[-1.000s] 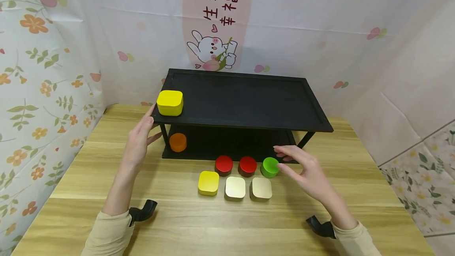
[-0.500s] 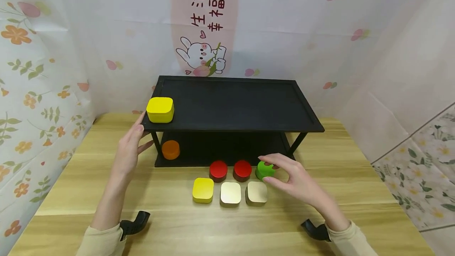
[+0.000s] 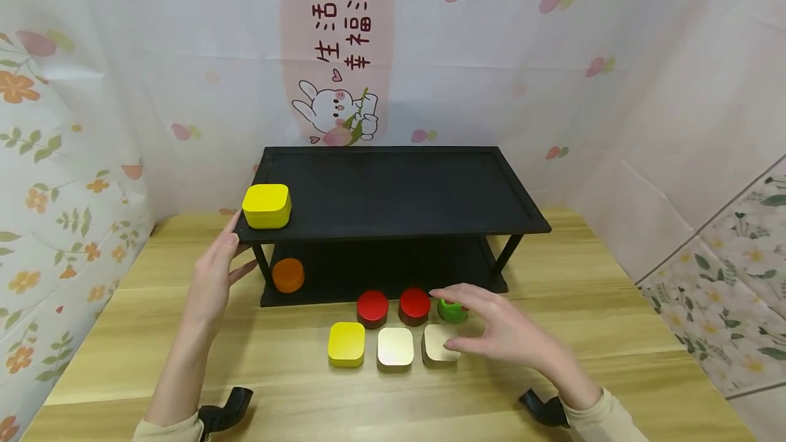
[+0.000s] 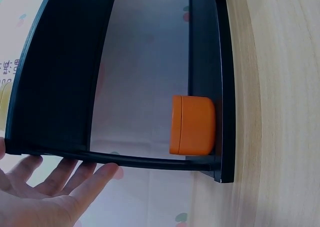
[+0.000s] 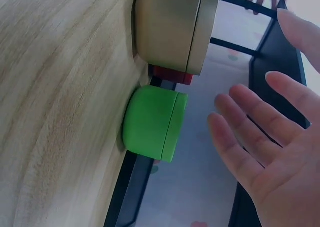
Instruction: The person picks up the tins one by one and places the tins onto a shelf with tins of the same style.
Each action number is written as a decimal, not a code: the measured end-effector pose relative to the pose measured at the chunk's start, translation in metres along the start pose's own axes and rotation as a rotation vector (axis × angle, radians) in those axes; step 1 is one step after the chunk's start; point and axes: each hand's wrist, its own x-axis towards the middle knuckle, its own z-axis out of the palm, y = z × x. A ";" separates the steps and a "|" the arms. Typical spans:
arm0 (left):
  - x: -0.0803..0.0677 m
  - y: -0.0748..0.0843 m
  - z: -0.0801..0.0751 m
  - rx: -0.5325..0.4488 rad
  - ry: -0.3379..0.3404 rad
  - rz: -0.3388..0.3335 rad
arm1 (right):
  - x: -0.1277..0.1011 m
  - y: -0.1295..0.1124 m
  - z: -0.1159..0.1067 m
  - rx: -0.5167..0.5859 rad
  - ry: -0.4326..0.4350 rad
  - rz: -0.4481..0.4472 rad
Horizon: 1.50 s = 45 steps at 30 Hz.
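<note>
A black two-tier shelf [image 3: 393, 189] stands on the wooden table [image 3: 295, 387]. My left hand [image 3: 215, 271] is open, its fingertips touching the shelf's top-left front corner beside a yellow square tin [image 3: 267, 206]. An orange round tin [image 3: 288, 275] sits on the lower tier, also seen as the orange tin [image 4: 192, 125]. My right hand [image 3: 491, 329] hovers open just above a green round tin [image 3: 451, 310] and a cream square tin [image 3: 439, 344]; in the right wrist view the spread fingers [image 5: 250, 132] stand apart from the green tin [image 5: 152, 123].
In front of the shelf lie two red round tins [image 3: 372, 307] [image 3: 414, 305], a yellow square tin [image 3: 346, 344] and another cream square tin [image 3: 395, 346]. Patterned cloth walls close in the back and sides. Bare wood lies to the right and near the front edge.
My right hand has moved left and toward me, from beside the green tin to above it and the cream tin. The left hand stays at the shelf corner.
</note>
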 end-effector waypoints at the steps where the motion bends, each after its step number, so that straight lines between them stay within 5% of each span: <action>1: -0.001 -0.001 0.000 0.000 0.001 -0.003 | -0.001 -0.001 0.001 -0.006 -0.011 0.005; 24: 0.001 -0.002 0.001 0.008 -0.002 0.000 | -0.004 -0.009 0.008 -0.175 -0.165 0.040; 45: 0.000 -0.002 -0.002 0.040 -0.002 -0.001 | 0.000 -0.009 0.022 -0.283 -0.203 0.028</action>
